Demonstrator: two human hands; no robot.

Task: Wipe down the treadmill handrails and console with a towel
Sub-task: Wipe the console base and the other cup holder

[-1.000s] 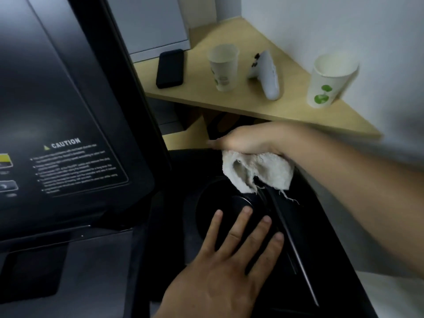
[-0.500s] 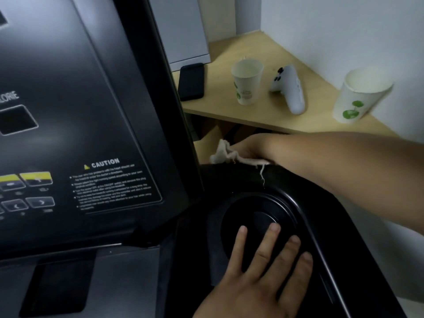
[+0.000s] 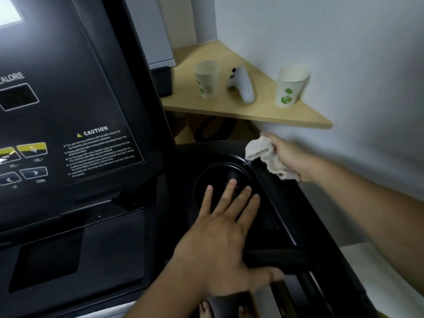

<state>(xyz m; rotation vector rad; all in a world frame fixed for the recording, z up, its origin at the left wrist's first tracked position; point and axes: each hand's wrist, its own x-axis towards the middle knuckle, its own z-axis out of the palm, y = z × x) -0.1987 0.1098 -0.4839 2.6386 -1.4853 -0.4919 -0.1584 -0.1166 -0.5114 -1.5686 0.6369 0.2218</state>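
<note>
The black glossy treadmill console panel (image 3: 68, 111), up and to the left of the flat left hand (image 3: 226, 246), carries "CAUTION" beside a yellow warning triangle, above fine print too small to read. Further left stands "ALORIE", cut off by the picture's edge.

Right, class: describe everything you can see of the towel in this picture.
The towel is a small off-white cloth, looks like rough terry, with frayed edges and loose threads. It is bunched up, not spread flat. The right hand grips it by one side, so most of it hangs out to the left of the fist. Its lower folds lie against the black rim beside the treadmill's round cup holder, below the wooden shelf.
</note>
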